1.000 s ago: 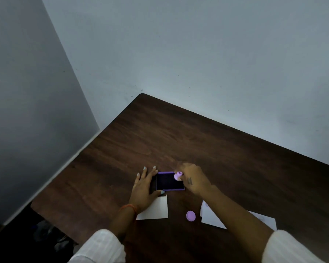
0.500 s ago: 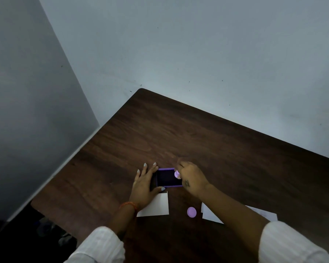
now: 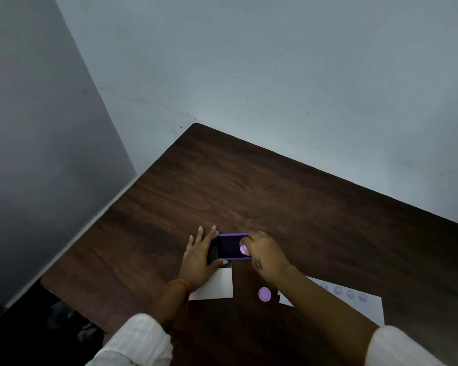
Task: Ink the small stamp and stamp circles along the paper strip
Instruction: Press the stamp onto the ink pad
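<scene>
Right hand (image 3: 267,257) pinches small stamp (image 3: 244,249) on ink pad (image 3: 232,247); left hand (image 3: 200,257), fingers spread, steadies the pad. Dark wood table (image 3: 275,194) in a grey-walled corner; no legible writing.

Dark wooden table (image 3: 275,196), grey walls (image 3: 275,62), possibly a bag (image 3: 72,323) below.

the tabletop (image 3: 288,196) is dark wood-grain, smooth with a low sheen. the ink pad (image 3: 232,247) has a purple plastic-looking frame around a dark matt pad. the small stamp (image 3: 244,249) and the loose round cap (image 3: 264,294) look like smooth lilac plastic. the paper strip (image 3: 365,303) and the white card (image 3: 217,286) are matt paper. the sleeves (image 3: 138,342) are white ribbed cloth. the wall (image 3: 275,75) is matt, painted, lightly speckled.
</scene>
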{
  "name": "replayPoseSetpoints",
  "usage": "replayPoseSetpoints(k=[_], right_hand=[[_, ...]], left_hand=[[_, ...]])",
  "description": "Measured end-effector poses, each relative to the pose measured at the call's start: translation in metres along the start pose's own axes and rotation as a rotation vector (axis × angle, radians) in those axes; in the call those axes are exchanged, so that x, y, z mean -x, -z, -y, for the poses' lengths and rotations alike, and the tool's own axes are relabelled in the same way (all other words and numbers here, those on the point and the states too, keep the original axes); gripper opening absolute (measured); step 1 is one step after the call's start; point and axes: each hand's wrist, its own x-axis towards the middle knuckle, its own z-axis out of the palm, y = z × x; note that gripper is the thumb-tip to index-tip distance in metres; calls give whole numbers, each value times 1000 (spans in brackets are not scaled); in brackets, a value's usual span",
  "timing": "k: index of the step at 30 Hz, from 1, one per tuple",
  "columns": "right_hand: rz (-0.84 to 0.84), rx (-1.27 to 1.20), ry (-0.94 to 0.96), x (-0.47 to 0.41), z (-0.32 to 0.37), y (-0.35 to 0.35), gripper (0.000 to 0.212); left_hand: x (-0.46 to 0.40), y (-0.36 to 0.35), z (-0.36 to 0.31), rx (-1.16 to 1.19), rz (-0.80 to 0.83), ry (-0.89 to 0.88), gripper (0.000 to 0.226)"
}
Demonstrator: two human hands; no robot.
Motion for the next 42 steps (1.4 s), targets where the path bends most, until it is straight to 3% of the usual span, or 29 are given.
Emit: replayPoseSetpoints(k=[6,11,15,21,28,35,39,42], right_hand=[[-71,-210,-110,-2,-1,0,23],[-13,-164,-42,-1,-1,4,21],[-38,-253,-151,-13,-3,18,22],[-95,-50,-98,-17,5,-3,20],[62,145,-13,-28,1,7,23],[-8,121,-122,-20,12,0,27],[9,-22,-172,-22,12,13,15],[-63,-428,-307,-16,10,20,18]], left_hand=[[0,-1,1,-3,-13,-6,74],[1,0,0,0,-6,-2,74],[1,1,-2,-10,3,3,73],[2,2,-3,0,-12,-1,74],[2,0,-1,14,-13,-6,74],[1,-1,2,18,-16,-8,74],[0,-1,2,15,-13,-4,73],[1,0,2,8,-3,-2,74]])
